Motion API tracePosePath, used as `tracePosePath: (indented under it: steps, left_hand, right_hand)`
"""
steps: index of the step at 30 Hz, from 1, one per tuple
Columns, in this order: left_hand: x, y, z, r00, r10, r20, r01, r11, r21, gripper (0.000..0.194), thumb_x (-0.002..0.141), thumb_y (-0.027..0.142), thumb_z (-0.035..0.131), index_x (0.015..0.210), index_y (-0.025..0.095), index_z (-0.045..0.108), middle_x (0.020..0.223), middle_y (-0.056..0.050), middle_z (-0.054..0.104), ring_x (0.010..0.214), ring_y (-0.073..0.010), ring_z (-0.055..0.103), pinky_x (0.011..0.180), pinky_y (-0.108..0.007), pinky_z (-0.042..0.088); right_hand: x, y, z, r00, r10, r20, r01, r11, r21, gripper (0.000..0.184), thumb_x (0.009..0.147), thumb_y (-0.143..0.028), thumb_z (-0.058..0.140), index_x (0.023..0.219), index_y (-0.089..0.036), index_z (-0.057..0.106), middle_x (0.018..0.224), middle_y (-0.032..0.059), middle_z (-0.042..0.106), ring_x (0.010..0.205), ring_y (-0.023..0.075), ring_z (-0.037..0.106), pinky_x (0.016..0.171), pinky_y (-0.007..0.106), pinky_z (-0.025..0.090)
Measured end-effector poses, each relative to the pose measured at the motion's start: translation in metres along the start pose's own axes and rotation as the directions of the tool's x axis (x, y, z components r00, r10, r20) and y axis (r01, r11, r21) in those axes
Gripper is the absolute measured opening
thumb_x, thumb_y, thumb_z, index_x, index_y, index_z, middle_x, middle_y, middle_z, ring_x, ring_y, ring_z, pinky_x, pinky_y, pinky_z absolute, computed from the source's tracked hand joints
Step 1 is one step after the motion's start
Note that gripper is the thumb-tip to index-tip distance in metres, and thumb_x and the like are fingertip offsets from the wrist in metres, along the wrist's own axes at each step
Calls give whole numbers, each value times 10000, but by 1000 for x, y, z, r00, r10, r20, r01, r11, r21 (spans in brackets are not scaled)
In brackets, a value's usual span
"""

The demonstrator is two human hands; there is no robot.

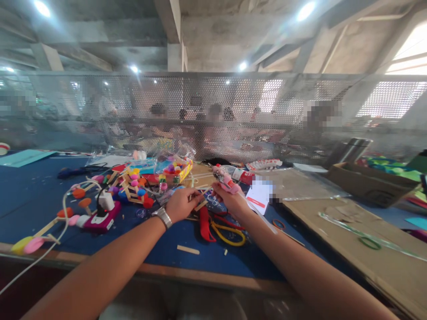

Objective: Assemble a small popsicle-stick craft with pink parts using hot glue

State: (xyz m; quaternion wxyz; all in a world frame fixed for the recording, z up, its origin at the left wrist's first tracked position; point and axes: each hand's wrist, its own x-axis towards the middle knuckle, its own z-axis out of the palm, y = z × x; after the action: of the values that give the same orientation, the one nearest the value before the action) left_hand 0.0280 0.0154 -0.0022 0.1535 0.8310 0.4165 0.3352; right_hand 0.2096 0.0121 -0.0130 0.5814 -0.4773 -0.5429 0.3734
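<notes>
My left hand (182, 204), with a metal watch at the wrist, pinches small wooden craft sticks (201, 205) over the middle of the blue table. Close beside it, my right hand (230, 198) is closed around a pink hot glue gun (229, 184). A clear glue stick (259, 212) trails back from the gun along my forearm. The gun's tip points towards the sticks; whether it touches them I cannot tell. Below my hands lie a red handle (206, 224) and a yellow loop handle (230, 235). One loose craft stick (188, 250) rests near the front edge.
Left are a purple power strip (103, 218) with a white plug, a white cable and craft-stick pieces with colourful pompoms (133, 182). Behind stands a bottle with a red label (246, 176). Cardboard (370, 262) and an open box (370, 184) lie right. A perforated screen (200, 98) borders the back.
</notes>
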Motion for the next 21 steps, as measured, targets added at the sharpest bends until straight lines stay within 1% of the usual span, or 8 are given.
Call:
tracePosePath:
  steps: [3, 8, 12, 17, 21]
  left_hand:
    - [0, 1, -1, 1000, -15, -1, 15, 1000, -1, 309, 889, 418, 547, 806, 168, 708, 651, -20, 664, 581, -140, 542, 556, -236, 336]
    - [0, 3, -2, 1000, -26, 9, 26, 1000, 1, 289, 884, 393, 562, 782, 160, 701, 636, -19, 658, 578, -139, 543, 560, -240, 338]
    - [0, 2, -1, 998, -54, 14, 55, 998, -30, 308, 877, 413, 564, 762, 158, 693, 618, -15, 644, 571, -139, 534, 541, -238, 337]
    - [0, 3, -1, 997, -82, 1, 82, 996, -34, 331, 867, 447, 566, 756, 158, 685, 575, 0, 612, 545, -131, 512, 530, -237, 332]
    - [1, 3, -1, 997, -81, 3, 81, 995, -50, 359, 862, 479, 562, 753, 159, 684, 579, 3, 609, 541, -123, 504, 534, -233, 335]
  right_hand:
    - [-1, 0, 0, 1000, -1, 9, 1, 1000, 0, 318, 684, -515, 654, 679, -201, 605, 591, 13, 601, 484, 118, 450, 481, 269, 370]
    - [-1, 1, 0, 1000, 7, 13, -7, 1000, 9, 329, 686, -522, 665, 659, -201, 605, 592, 13, 602, 493, 121, 453, 490, 273, 373]
    - [-2, 0, -1, 998, -8, 61, 6, 1000, 24, 328, 677, -521, 688, 676, -200, 620, 590, 2, 600, 503, 119, 458, 494, 268, 368]
    - [-2, 0, 0, 998, -23, 58, 21, 999, 49, 347, 665, -535, 697, 695, -196, 629, 587, -4, 602, 493, 111, 447, 482, 263, 356]
    - [-1, 2, -1, 997, -34, 74, 30, 998, 55, 305, 656, -484, 720, 750, -201, 657, 600, -8, 616, 504, 117, 469, 489, 261, 362]
